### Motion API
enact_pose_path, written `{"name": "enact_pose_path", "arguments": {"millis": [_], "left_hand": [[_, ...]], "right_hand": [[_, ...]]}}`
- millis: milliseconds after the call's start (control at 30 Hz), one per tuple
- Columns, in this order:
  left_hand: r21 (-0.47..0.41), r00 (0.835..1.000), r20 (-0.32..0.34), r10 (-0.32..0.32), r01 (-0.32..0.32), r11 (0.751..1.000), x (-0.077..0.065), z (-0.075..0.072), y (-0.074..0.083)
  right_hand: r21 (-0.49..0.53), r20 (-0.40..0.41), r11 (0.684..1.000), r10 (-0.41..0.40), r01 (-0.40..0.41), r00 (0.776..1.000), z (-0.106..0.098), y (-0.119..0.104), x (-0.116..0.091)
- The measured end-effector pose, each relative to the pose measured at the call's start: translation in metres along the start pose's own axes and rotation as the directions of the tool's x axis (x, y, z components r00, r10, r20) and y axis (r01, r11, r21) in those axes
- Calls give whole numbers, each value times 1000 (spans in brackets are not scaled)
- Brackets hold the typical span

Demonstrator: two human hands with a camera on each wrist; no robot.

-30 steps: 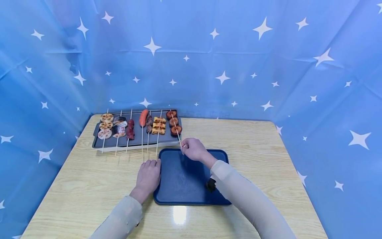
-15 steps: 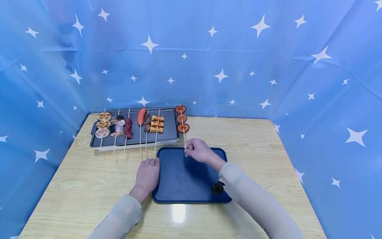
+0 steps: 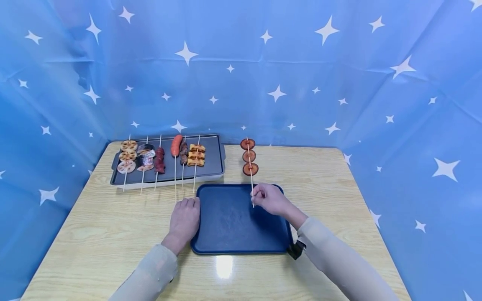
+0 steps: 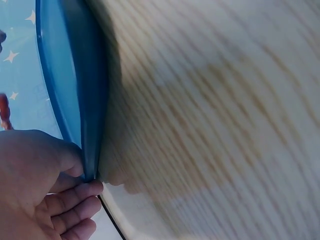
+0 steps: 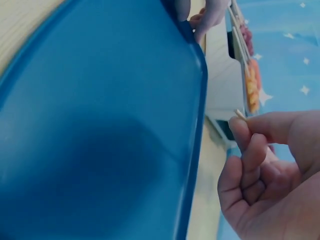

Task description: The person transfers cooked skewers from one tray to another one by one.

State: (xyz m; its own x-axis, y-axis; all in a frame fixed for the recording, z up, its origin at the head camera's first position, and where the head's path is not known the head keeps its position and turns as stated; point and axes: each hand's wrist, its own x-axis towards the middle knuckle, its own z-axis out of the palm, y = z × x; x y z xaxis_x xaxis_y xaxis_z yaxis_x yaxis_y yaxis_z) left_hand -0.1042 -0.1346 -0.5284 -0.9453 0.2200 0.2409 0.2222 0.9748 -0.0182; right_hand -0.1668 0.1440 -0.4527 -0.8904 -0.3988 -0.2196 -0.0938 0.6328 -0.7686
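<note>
Head: the right hand (image 3: 269, 199) pinched a brown-disc skewer (image 3: 249, 157) partly over the blue tray (image 3: 229, 225); six others lay on the griddle (image 3: 214, 156). Left wrist: the left hand (image 4: 37, 185) gripped the tray. Right wrist: fingers (image 5: 240, 133) hid most of the stick.

Setting: staged, booth-like, as I stand in it. Curtain (image 3: 241, 96), blue, star-printed, creased, behind and along both sides. Table (image 3: 105, 234), wood-grain, within. Grill (image 3: 214, 154), with skewers (image 3: 160, 161), on table. Home or shop: I cannot tell.
</note>
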Motion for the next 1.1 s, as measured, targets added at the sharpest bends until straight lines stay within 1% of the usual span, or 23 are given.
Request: {"name": "enact_pose_path", "arguments": {"millis": [167,233,467,633,867,1100], "left_hand": [[-6,1000,20,-2,2,1000,0,0,-1],[-10,1000,19,-3,4,1000,0,0,-2],[-46,1000,15,-9,10,999,0,-1,-3],[-57,1000,3,-2,2,998,0,-2,-4],[-71,1000,19,-2,4,997,0,-3,-6],[-91,1000,-13,10,-11,996,-1,-1,-7]], "right_hand": [[1,-9,1000,15,-15,1000,-6,11,-14],[17,-4,1000,25,-24,1000,-7,15,-19],[3,-4,998,63,-63,998,-7,28,-40],[20,8,996,91,-91,996,-6,33,-54],[6,2,996,88,-88,996,-2,39,-67],[39,7,996,85,-85,996,2,39,-79]]}}
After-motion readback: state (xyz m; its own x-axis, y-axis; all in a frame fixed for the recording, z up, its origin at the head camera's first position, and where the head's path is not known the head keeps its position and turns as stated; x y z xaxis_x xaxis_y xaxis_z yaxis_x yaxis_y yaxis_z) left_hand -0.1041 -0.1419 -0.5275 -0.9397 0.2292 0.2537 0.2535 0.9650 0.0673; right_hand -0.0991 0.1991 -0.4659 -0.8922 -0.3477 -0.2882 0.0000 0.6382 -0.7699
